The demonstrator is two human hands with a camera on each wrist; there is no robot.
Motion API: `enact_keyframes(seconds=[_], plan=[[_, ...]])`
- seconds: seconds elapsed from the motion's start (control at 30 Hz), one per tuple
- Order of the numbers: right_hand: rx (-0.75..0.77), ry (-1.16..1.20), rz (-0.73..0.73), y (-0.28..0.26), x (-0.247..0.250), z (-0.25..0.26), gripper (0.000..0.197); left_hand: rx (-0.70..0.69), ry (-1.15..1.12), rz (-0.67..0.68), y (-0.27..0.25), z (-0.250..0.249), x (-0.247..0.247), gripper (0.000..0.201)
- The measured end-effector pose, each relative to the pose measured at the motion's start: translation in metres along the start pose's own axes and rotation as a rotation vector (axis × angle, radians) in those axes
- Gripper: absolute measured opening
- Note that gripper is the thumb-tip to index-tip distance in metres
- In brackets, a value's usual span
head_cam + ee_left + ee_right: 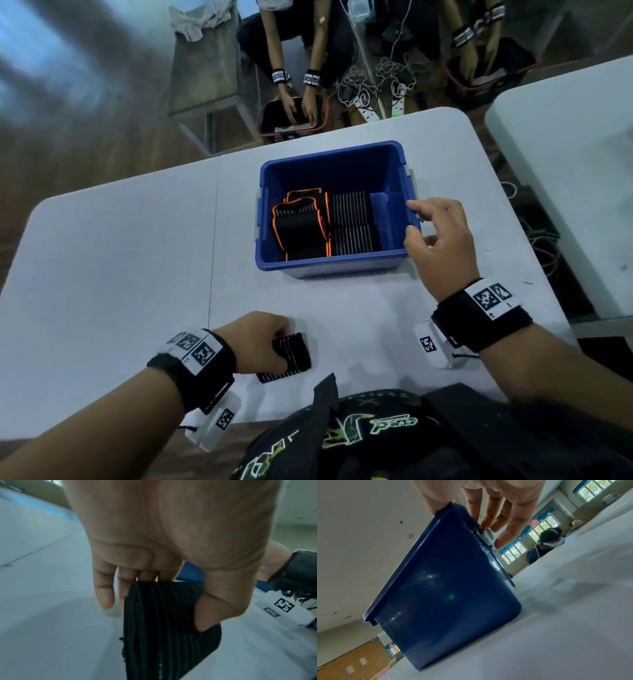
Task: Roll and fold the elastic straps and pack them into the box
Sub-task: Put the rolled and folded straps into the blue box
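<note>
A blue box [329,264] stands on the white table [120,257]. Inside it lie black straps with orange edging [301,226] on the left and rolled black ribbed straps [352,219] beside them. My left hand [263,342] is near the table's front edge and pinches a folded black ribbed elastic strap [293,356] between thumb and fingers. In the left wrist view the strap [163,628] hangs under the left hand [154,563]. My right hand [435,240] is at the box's right rim, thumb on the rim and fingers loosely spread. The right wrist view shows the right hand [496,507] above the box [447,588].
A grey latch [488,534] sits on the box's right side under my fingers. Beyond the far table edge, other people reach into black baskets [291,118], with cables [376,82] on the floor. A second white table [565,154] stands to the right.
</note>
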State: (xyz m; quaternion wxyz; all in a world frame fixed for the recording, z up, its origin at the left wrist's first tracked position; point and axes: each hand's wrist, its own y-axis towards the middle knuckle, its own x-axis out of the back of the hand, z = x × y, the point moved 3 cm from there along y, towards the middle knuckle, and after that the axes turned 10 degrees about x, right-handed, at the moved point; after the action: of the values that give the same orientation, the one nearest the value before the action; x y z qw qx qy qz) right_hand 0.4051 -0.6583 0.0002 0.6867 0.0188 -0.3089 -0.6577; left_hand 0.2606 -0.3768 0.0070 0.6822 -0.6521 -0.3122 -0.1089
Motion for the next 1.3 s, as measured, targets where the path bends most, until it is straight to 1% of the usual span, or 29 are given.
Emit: enact_keyframes(seconds=[0.13,0.23,0.33,0.43,0.5,0.53,0.6,0.7,0.8,0.87,1.0,1.07,1.17,1.3], plan=[[-0.002,0.010,0.011,0.000,0.000,0.000,0.038,-0.034,-0.022,0.033,-0.016,-0.006,0.008,0.031],[-0.001,0.011,0.024,0.001,0.000,-0.001,0.038,-0.120,-0.026,0.002,-0.040,-0.023,0.044,0.027],[-0.009,0.021,0.025,0.002,0.001,-0.002,0.039,-0.212,-0.047,-0.107,-0.068,-0.054,0.103,0.026],[-0.030,0.030,0.040,0.001,0.001,-0.003,0.039,-0.251,0.022,-0.301,-0.080,-0.084,0.165,0.028],[-0.057,0.036,0.059,0.001,0.001,-0.003,0.039,-0.274,0.074,-0.430,-0.076,-0.104,0.201,0.030],[-0.072,0.039,0.068,0.001,0.001,-0.003,0.039,-0.278,0.089,-0.469,-0.069,-0.114,0.214,0.031],[-0.097,0.043,0.078,0.002,0.002,-0.003,0.039,-0.261,0.128,-0.500,-0.045,-0.131,0.233,0.031],[-0.106,0.045,0.098,0.003,0.002,-0.002,0.038,-0.211,0.223,-0.451,-0.002,-0.153,0.240,0.033],[-0.104,0.029,0.124,0.002,0.003,-0.001,0.042,-0.165,0.287,-0.398,0.031,-0.167,0.233,0.033],[-0.113,0.022,0.127,0.003,0.003,-0.001,0.041,-0.152,0.323,-0.351,0.044,-0.173,0.227,0.033],[-0.118,0.020,0.131,0.002,0.003,0.000,0.040,-0.087,0.383,-0.211,0.061,-0.178,0.214,0.031],[-0.113,0.008,0.142,0.001,0.003,0.001,0.040,-0.067,0.436,-0.169,0.066,-0.180,0.210,0.029],[-0.108,-0.002,0.134,0.000,0.002,0.001,0.040,-0.046,0.485,-0.135,0.072,-0.181,0.204,0.027],[-0.100,0.003,0.122,-0.002,0.002,0.003,0.040,-0.049,0.536,-0.175,0.077,-0.180,0.201,0.039]])
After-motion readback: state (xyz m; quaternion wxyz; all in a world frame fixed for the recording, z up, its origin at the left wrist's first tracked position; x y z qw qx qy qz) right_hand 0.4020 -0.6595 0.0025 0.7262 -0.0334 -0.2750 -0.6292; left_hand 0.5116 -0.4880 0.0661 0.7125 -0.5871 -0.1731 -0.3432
